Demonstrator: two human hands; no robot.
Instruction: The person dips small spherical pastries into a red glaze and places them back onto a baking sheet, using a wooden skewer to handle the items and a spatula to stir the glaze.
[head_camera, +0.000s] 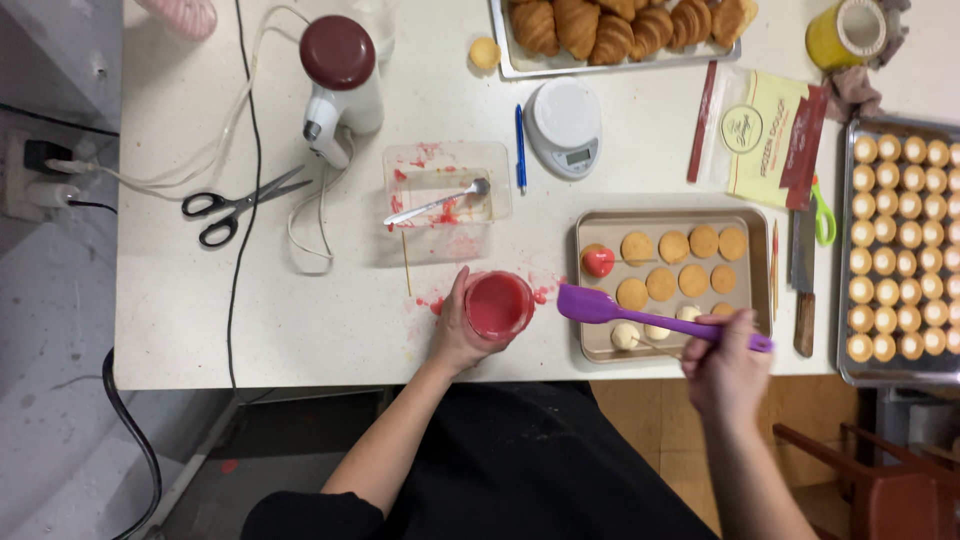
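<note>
The cup (498, 304) of red glaze stands at the near table edge, left of the small tray (590, 350). The left hand (455, 330) wraps round it, fingers curled on its side. The right hand (725, 375) pinches the handle of a purple spatula (640, 315), its blade just right of the cup rim.

To stir well, the cup wants a firm grip and the blade should scrape wall and bottom.

One red-coated ball (598, 261) lies on the tray among plain biscuits (690, 262). Far right lies a yellow square packet (768, 135) with a dark red band and a round badge. A yellow tape roll (845, 32) sits beyond it.
</note>
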